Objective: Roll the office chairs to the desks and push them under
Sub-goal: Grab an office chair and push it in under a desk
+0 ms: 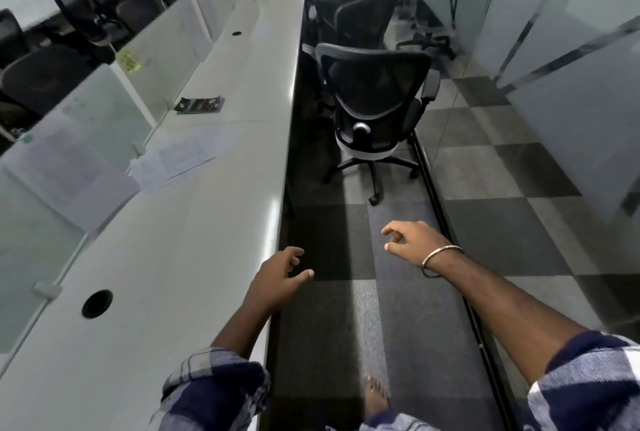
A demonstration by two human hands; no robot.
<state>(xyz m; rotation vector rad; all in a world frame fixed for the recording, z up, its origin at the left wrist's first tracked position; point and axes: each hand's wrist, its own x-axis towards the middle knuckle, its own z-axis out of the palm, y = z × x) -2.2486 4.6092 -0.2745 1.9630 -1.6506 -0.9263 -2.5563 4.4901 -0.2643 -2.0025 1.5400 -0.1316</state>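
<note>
Both the left hand (277, 274) and the right hand (412, 240) reach forward with loosely curled fingers, holding nothing. A black office chair (375, 101) stands ahead beside the desk (207, 222) edge, not tucked under.

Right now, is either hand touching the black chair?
Apart. In the head view, bare carpet shows between the left hand, the right hand and the nearest chair, which stands farther up the aisle.

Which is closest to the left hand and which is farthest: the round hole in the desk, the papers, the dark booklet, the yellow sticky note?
From the left hand:
1. Round hole, on its left.
2. Papers, ahead on the desk.
3. Dark booklet, farther along.
4. Yellow sticky note, up on the divider.
</note>
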